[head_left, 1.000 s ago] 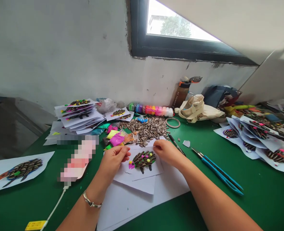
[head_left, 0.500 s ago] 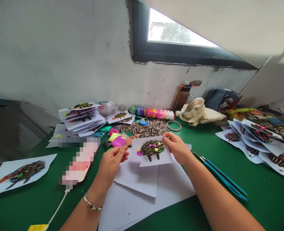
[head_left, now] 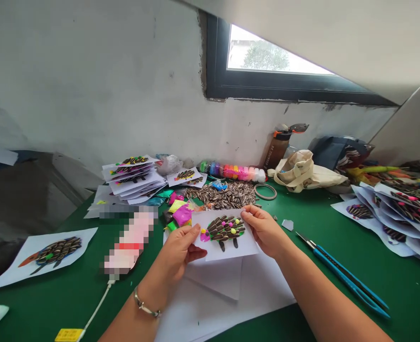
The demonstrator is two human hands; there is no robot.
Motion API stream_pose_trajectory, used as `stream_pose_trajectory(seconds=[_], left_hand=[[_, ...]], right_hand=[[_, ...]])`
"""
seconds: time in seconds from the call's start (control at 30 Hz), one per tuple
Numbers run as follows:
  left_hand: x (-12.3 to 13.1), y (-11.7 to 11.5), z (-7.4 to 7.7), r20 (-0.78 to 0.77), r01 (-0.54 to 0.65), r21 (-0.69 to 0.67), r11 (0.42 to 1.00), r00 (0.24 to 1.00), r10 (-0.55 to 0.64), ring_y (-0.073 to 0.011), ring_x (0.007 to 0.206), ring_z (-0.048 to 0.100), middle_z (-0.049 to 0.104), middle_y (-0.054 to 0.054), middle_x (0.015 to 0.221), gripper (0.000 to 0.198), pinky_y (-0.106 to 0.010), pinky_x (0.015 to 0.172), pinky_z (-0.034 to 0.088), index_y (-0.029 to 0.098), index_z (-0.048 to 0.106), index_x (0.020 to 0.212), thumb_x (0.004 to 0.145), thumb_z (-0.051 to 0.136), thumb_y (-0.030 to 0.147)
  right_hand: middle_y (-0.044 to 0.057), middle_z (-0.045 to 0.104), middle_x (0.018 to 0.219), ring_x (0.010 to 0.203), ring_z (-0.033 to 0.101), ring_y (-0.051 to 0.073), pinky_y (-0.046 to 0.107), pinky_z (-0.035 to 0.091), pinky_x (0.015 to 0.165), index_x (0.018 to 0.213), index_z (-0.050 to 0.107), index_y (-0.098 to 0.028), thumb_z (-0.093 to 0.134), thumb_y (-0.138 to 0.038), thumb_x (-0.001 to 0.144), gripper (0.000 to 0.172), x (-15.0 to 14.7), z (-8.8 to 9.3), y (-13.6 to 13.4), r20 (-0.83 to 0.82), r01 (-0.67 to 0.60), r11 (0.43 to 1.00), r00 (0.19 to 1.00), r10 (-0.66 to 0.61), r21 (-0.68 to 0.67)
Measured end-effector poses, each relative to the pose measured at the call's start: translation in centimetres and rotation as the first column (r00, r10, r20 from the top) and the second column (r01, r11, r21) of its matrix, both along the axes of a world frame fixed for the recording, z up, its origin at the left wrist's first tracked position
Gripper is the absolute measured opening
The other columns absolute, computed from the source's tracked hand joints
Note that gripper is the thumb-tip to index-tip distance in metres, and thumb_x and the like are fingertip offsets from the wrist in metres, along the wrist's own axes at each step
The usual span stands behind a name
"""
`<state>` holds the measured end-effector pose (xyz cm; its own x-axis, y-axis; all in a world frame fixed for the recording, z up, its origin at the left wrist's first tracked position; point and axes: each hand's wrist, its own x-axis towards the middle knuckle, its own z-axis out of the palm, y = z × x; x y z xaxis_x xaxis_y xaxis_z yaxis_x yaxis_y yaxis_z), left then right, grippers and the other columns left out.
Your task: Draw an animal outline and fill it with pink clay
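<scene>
We find left hand (head_left: pixel 180 248) and right hand (head_left: pixel 265 231), each grip pinching a white rectangular paper card (head_left: pixel 247 248) bearing a dark-seed animal (head_left: pixel 226 229).

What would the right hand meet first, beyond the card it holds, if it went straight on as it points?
Past the card, the right hand would probably meet the seed heap; depth is unclear.

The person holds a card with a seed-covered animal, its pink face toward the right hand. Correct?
Not quite: the pink face points toward the left hand, as the head view shows. The card with the seed-covered animal is indeed held.
</scene>
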<state>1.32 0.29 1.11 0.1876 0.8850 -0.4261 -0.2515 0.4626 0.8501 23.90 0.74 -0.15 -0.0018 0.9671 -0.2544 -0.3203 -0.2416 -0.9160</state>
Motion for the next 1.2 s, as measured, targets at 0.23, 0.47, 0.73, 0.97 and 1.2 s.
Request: stream_pose_trajectory(seconds=[0.23, 0.47, 0.73, 0.97, 1.2], left_hand=[[-0.3, 0.0, -0.2, 0.018, -0.008, -0.007, 1.0, 1.0, 0.008, -0.0078, 0.044, 0.053, 0.047, 0.008, 0.051, 0.05, -0.025, 0.052, 0.058, 0.019, 0.049, 0.065, 0.054, 0.086, 0.051], [-0.2, 0.0, -0.2, 0.036, -0.079, 0.009, 0.997, 0.996, 0.079, -0.0055, 0.041, 0.049, 0.045, 0.01, 0.05, 0.044, -0.023, 0.048, 0.056, 0.017, 0.054, 0.065, 0.055, 0.088, 0.044], [-0.7, 0.1, 0.5, 0.082, -0.2, -0.009, 0.98, 0.976, 0.2, -0.0069, 0.039, 0.053, 0.047, 0.01, 0.049, 0.035, -0.019, 0.044, 0.051, 0.017, 0.058, 0.074, 0.065, 0.084, 0.038], [-1.2, 0.4, 0.1, 0.153, -0.338, -0.015, 0.941, 0.929, 0.336, -0.0141, 0.053, 0.065, 0.066, -0.002, 0.062, 0.039, -0.025, 0.052, 0.054, 0.015, 0.059, 0.077, 0.078, 0.07, 0.052], [-1.8, 0.4, -0.2, 0.212, -0.32, 0.013, 0.947, 0.927, 0.31, -0.0105, 0.054, 0.062, 0.07, -0.006, 0.067, 0.048, -0.02, 0.054, 0.05, 0.011, 0.069, 0.082, 0.073, 0.071, 0.058]], right_hand=[[-0.004, 0.06, 0.064, 0.053, 0.055, 0.01, 0.022, 0.046, 0.052, 0.081, 0.058, -0.02, 0.077, -0.041, 0.07, 0.03, -0.4, 0.3, -0.3, -0.042, -0.027, 0.999, 0.999, 0.026, -0.017], [-0.002, 0.06, 0.063, 0.052, 0.053, 0.008, 0.018, 0.044, 0.049, 0.081, 0.058, -0.018, 0.077, -0.043, 0.071, 0.033, -0.5, 0.3, -0.5, -0.051, -0.077, 0.996, 0.996, 0.075, -0.033], [0.0, 0.063, 0.072, 0.057, 0.06, 0.011, 0.023, 0.053, 0.048, 0.092, 0.06, -0.018, 0.072, -0.039, 0.077, 0.029, -1.4, 0.4, -1.4, -0.004, -0.262, 0.962, 0.965, 0.263, -0.071], [0.003, 0.066, 0.076, 0.058, 0.062, 0.012, 0.023, 0.054, 0.046, 0.089, 0.063, -0.016, 0.072, -0.028, 0.076, 0.02, -3.3, 1.7, 3.2, 0.059, -0.136, 0.99, 0.989, 0.138, -0.034], [0.009, 0.063, 0.111, 0.091, 0.064, 0.019, 0.037, 0.056, 0.076, 0.114, 0.059, -0.014, 0.059, -0.03, 0.092, 0.027, -7.6, 2.6, 13.9, 0.142, -0.073, 0.997, 0.987, 0.075, -0.023]])
